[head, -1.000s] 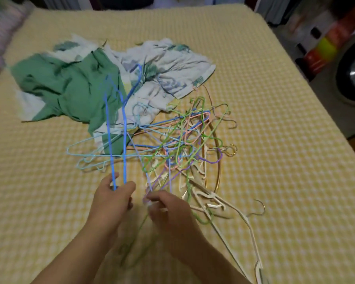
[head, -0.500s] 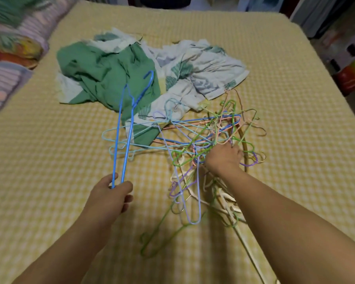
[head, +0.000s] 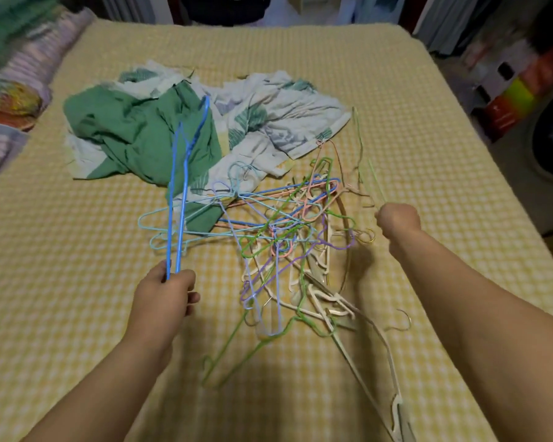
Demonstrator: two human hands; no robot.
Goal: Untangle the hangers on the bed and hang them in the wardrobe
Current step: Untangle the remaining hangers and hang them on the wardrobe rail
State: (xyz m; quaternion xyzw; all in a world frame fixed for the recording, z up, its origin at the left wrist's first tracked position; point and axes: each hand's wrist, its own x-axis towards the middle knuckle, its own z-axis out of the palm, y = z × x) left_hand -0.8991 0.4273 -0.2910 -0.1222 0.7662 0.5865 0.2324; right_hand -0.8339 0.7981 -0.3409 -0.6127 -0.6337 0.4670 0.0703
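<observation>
Head view: left hand (head: 163,298) fist closed round base of blue hanger (head: 181,199), long axis upright, hook end away over green cloth (head: 134,132). Right hand (head: 396,218) clenched on pale green hanger (head: 375,183), blurred, raised at right edge of tangled hanger pile (head: 288,244). Pile lies on yellow checked bed (head: 77,250) between both hands, touching cloth. Judgement: right hand nearer pile; green hanger likely draws free up and rightward. Wardrobe not identifiable.

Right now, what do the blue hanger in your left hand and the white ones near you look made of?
Blue hanger: thin rod, glossy even blue, probably plastic-coated wire, though solid plastic is possible. White hangers: thicker, flat-sectioned with moulded notches, matte off-white, likely plastic. Left hand grips the blue one's lower end.
</observation>
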